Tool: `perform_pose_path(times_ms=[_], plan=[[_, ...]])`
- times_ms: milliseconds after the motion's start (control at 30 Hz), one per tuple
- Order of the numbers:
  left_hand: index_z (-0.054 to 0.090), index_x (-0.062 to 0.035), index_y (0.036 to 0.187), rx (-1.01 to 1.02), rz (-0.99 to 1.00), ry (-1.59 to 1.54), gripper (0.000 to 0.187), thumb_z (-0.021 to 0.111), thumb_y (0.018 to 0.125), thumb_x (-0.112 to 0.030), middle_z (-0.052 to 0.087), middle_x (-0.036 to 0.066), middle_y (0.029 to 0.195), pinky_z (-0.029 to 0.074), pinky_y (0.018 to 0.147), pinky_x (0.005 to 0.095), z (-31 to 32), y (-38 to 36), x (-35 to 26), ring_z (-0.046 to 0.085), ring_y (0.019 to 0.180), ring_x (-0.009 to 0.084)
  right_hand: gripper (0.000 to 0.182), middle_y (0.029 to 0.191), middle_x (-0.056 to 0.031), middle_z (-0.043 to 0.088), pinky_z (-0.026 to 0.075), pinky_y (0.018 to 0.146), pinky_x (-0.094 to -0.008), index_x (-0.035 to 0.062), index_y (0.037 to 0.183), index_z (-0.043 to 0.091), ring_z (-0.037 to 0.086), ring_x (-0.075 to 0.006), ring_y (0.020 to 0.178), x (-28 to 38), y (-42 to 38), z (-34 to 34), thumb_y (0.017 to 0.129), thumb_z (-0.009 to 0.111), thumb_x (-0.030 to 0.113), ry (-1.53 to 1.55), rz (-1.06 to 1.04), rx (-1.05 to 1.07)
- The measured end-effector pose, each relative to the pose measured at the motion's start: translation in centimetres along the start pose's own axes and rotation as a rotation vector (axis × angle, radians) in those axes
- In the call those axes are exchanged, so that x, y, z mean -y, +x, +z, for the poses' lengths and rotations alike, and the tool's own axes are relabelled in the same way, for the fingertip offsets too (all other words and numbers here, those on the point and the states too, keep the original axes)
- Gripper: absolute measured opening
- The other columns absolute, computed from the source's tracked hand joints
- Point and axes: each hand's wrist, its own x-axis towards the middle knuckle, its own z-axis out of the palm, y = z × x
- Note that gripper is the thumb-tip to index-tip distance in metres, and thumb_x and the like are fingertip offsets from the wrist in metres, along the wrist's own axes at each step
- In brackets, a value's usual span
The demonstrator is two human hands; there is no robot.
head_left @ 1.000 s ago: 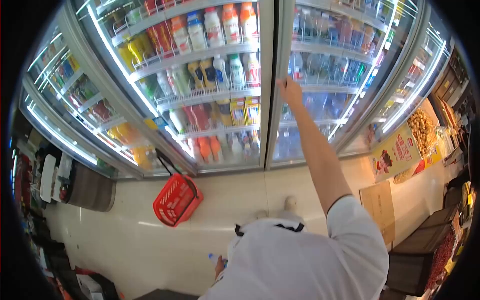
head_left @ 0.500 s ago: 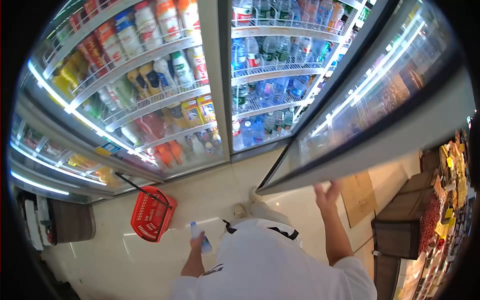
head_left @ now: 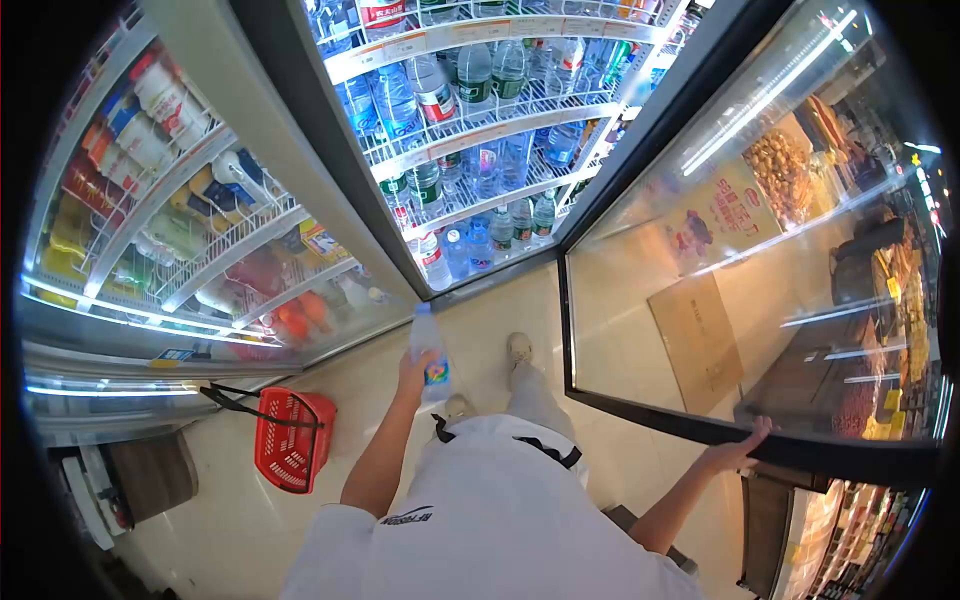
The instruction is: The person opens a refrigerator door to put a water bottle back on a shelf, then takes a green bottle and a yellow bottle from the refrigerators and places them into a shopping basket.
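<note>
My left hand (head_left: 411, 376) is closed around a clear plastic water bottle (head_left: 426, 332) with a blue cap and a colourful label. It holds the bottle upright-looking in front of the fridge's lower edge. On the right, my right hand (head_left: 738, 450) grips the dark outer frame of the glass fridge door (head_left: 640, 250), which stands wide open; its fingers are partly hidden behind the frame. Inside the open fridge, water bottles (head_left: 474, 72) stand in rows on wire shelves (head_left: 515, 125).
A red shopping basket (head_left: 290, 440) with a black handle sits on the tiled floor at the left. The neighbouring fridge door (head_left: 290, 170) is shut, with bottled drinks behind it. Flattened cardboard (head_left: 695, 335) and a brown display stand (head_left: 768, 530) are at the right.
The glass door has swung wider open to the right, with my right hand now on its edge. My left hand has brought the bottle forward, nearer the fridge. My view has turned too.
</note>
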Motion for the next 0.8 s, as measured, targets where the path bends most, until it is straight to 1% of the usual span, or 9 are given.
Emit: perform_pose_path(times_ms=[167, 200, 300, 367, 467, 567, 667, 767, 800], plan=[[0.054, -0.0005, 0.121, -0.024, 0.344, 0.022, 0.051, 0.075, 0.078, -0.020, 0.063, 0.009, 0.107, 0.048, 0.088, 0.0334, 8.3, 1.9, -10.5, 0.060, 0.097, 0.0173, 0.049, 0.126, -0.0186, 0.060, 0.043, 0.099, -0.0434, -0.0071, 0.115, 0.063, 0.061, -0.0290, 0.109, -5.4, 6.5, 0.2, 0.098, 0.042, 0.034, 0.120, 0.140, -0.098], [0.050, -0.0009, 0.123, -0.041, 0.462, 0.113, 0.057, 0.077, 0.076, -0.019, 0.062, 0.010, 0.108, 0.047, 0.090, 0.0346, 9.4, 2.6, -12.6, 0.059, 0.100, 0.0185, 0.041, 0.124, -0.0163, 0.057, 0.040, 0.104, -0.0431, -0.0014, 0.114, 0.061, 0.055, -0.0280, 0.117, -7.2, 7.2, -0.6, 0.099, 0.039, 0.029, -0.097, -0.123, 0.054], [0.042, -0.0023, 0.127, -0.119, 0.762, 0.197, 0.068, 0.081, 0.072, -0.016, 0.057, 0.011, 0.114, 0.044, 0.093, 0.0360, 13.8, 3.7, -20.4, 0.057, 0.106, 0.0211, 0.048, 0.129, -0.0192, 0.054, 0.043, 0.102, -0.0442, 0.0000, 0.116, 0.060, 0.054, -0.0294, 0.118, -10.4, 9.5, -0.9, 0.101, 0.028, 0.032, 0.087, -0.098, 0.021], [0.040, -0.0020, 0.128, -0.233, 0.879, 0.250, 0.071, 0.081, 0.072, -0.015, 0.055, 0.012, 0.117, 0.044, 0.094, 0.0363, 15.4, 6.9, -23.6, 0.056, 0.108, 0.0216, 0.044, 0.128, -0.0203, 0.057, 0.046, 0.099, -0.0446, -0.0071, 0.118, 0.059, 0.059, -0.0307, 0.113, -11.8, 12.0, -1.5, 0.091, 0.056, 0.028, 0.275, 0.093, -0.023], [0.036, -0.0010, 0.131, -0.469, 1.040, 0.292, 0.074, 0.081, 0.073, -0.013, 0.051, 0.014, 0.121, 0.043, 0.096, 0.0368, 18.1, 10.5, -28.4, 0.055, 0.110, 0.0227, 0.047, 0.125, -0.0197, 0.058, 0.045, 0.098, -0.0439, -0.0073, 0.116, 0.060, 0.058, -0.0321, 0.114, -9.6, 12.5, 0.2, 0.090, 0.059, 0.032, 0.197, 0.090, -0.020], [0.029, 0.0007, 0.134, -0.675, 1.041, 0.101, 0.077, 0.080, 0.076, -0.011, 0.050, 0.017, 0.121, 0.042, 0.097, 0.0375, 18.9, 14.8, -31.6, 0.054, 0.112, 0.0251, 0.035, 0.094, -0.0122, 0.068, 0.051, 0.070, -0.0356, 0.0042, 0.098, 0.070, 0.064, -0.0255, 0.081, -8.5, 12.3, 2.5, 0.074, 0.071, 0.030, 0.497, 0.277, -0.268], [0.029, 0.0019, 0.134, -0.892, 1.101, 0.125, 0.076, 0.079, 0.078, -0.012, 0.048, 0.019, 0.124, 0.042, 0.098, 0.0388, 19.4, 17.0, -33.5, 0.054, 0.114, 0.0283, 0.038, 0.087, -0.0149, 0.065, 0.049, 0.066, -0.0365, -0.0027, 0.093, 0.067, 0.063, -0.0255, 0.079, -11.9, 14.6, 0.3, 0.076, 0.070, 0.031, 0.446, 0.194, -0.089], [0.029, 0.0027, 0.134, -1.014, 1.157, 0.180, 0.079, 0.080, 0.078, -0.016, 0.045, 0.022, 0.126, 0.043, 0.097, 0.0420, 17.7, 18.7, -34.3, 0.052, 0.117, 0.0321, 0.046, 0.094, -0.0163, 0.067, 0.051, 0.071, -0.0375, -0.0027, 0.105, 0.065, 0.064, -0.0260, 0.083, -15.3, 15.8, -0.2, 0.077, 0.069, 0.034, 0.349, -0.250, 0.009], [0.028, 0.0025, 0.135, -1.067, 1.142, 0.226, 0.079, 0.080, 0.078, -0.017, 0.046, 0.022, 0.126, 0.044, 0.097, 0.0420, 17.3, 19.0, -34.8, 0.053, 0.116, 0.0321, 0.050, 0.098, -0.0169, 0.067, 0.052, 0.073, -0.0377, -0.0023, 0.109, 0.063, 0.065, -0.0266, 0.084, -12.7, 16.2, 1.2, 0.078, 0.068, 0.036, 0.417, 0.119, -0.079]])
